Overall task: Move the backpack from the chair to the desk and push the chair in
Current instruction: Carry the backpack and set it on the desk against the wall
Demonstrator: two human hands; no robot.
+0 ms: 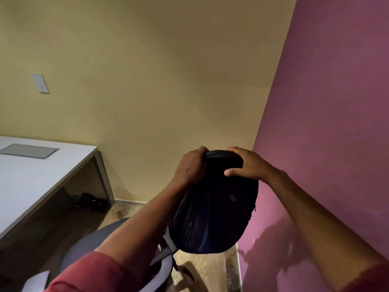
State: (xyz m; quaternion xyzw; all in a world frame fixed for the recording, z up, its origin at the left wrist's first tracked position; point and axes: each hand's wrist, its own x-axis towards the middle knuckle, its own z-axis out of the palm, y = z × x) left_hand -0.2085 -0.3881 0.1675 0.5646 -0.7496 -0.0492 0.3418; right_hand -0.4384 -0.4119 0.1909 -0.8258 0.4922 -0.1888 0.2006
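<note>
A black backpack (212, 213) hangs in the air in front of me, held by its top edge. My left hand (189, 167) grips the top left of it and my right hand (246, 163) grips the top right. The bag is lifted above and to the right of the grey chair (101, 239), whose seat shows below my left forearm. A strap of the bag trails down by the chair's edge. The white desk (31, 178) stands to the left, apart from the bag.
A grey flap panel (28, 150) is set into the desk top. Dark cables or objects (90, 202) lie on the floor under the desk. A beige wall is ahead with a white switch plate (40, 83), and a purple wall (326, 123) runs close on the right.
</note>
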